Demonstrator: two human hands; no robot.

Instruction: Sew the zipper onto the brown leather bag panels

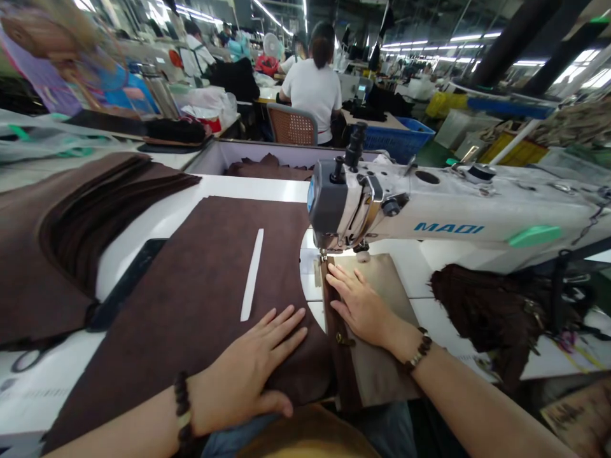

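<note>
My left hand (255, 356) lies flat, fingers stretched out, on a large dark brown leather-like panel (191, 286). A narrow white strip (252, 273) rests on this panel, beyond my fingertips. My right hand (363, 308) is spread flat over a beige fabric piece (394, 286) edged with a dark brown band (347, 375). Its fingertips press on the band, close in front of the needle area (324, 254) of the sewing machine (334, 203). A small brass-coloured zipper pull (342, 339) sits on the band below that hand. Neither hand grasps anything.
Stacked brown panels (57, 242) lie at the left, beside a dark flat slab (128, 280) and a scissors handle (26, 361). Bunched brown pieces (491, 312) sit right of the machine. Past the table's far edge, a person in white (312, 89) sits facing away.
</note>
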